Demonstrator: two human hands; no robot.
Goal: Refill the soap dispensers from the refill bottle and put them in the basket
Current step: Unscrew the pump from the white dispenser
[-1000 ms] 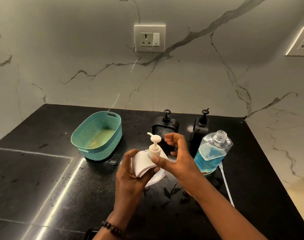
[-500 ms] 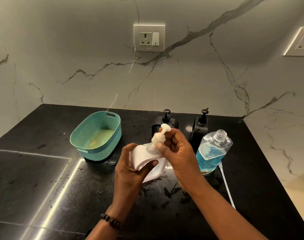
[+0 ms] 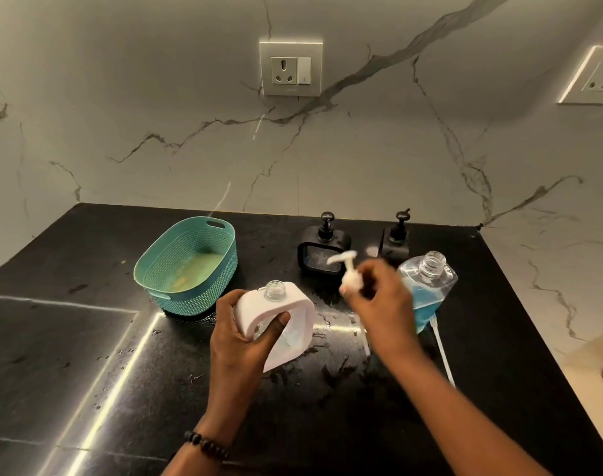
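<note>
White plastic soap dispenser (image 3: pixel 276 324), with a rounded arch shape and a hollow middle, is in the left hand (image 3: pixel 240 341) of the person, lifted a little above the black stone counter (image 3: pixel 87 372) and tilted. The grip of this hand is closed around the left side of the dispenser, with the thumb going through the hollow part. The clear threaded neck (image 3: pixel 275 291) on top of the dispenser is open and has nothing on it.

The right hand (image 3: pixel 382 300) is just to the right of the dispenser and apart from it. Its fingers pinch the white pump head (image 3: pixel 348 273) by the collar, and the nozzle points to the left. This part is blurred, so I cannot tell more about the fingers.

Behind the right hand stands the clear refill bottle (image 3: pixel 427 290) with blue liquid in its lower part; it has no cap and it leans. A thin white tube (image 3: pixel 442 352) lies on the counter in front of the bottle.

Two black soap dispensers with black pumps stand near the marble wall (image 3: pixel 155 115): the one with a hollow window (image 3: pixel 324 247) on the left, and the other one (image 3: pixel 396 240) to its right, partly hidden by the refill bottle. The teal woven plastic basket (image 3: pixel 190 266) is on the counter to the left of all dispensers, well apart from the hands. The counter is wet with drops around the hands. A dark bead bracelet (image 3: pixel 207 444) is on the left wrist.
</note>
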